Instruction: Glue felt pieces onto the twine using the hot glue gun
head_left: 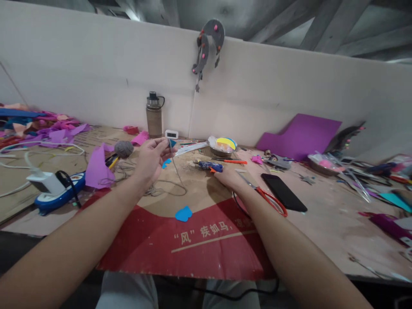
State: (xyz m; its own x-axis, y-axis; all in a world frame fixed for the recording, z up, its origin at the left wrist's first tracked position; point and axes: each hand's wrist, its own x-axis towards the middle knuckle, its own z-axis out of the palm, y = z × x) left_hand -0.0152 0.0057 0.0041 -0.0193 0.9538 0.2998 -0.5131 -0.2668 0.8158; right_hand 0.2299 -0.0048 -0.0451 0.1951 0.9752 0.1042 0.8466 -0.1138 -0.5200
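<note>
My left hand point(153, 156) is raised over the cardboard, its fingers pinched on a small blue foam piece point(172, 143) with grey yarn point(175, 165) hanging from it. The yarn trails down in loops on the cardboard, toward a grey yarn ball point(124, 149). Low over the board, my right hand point(225, 177) is closed around the handle of a blue hot glue gun point(207, 165) with an orange trigger. The gun's nozzle points left; my fingers are partly hidden. A blue foam cutout point(183, 213) lies near the front, and another blue piece point(166, 163) lies below my left hand.
Red-handled scissors point(270, 201) and a black phone point(283, 192) lie right of my right hand. A power strip point(59, 193) with cables sits left. Behind stand a bottle point(154, 116), a bowl point(222, 148) and purple foam sheet point(299, 137). Foam scraps point(54, 133) pile at far left.
</note>
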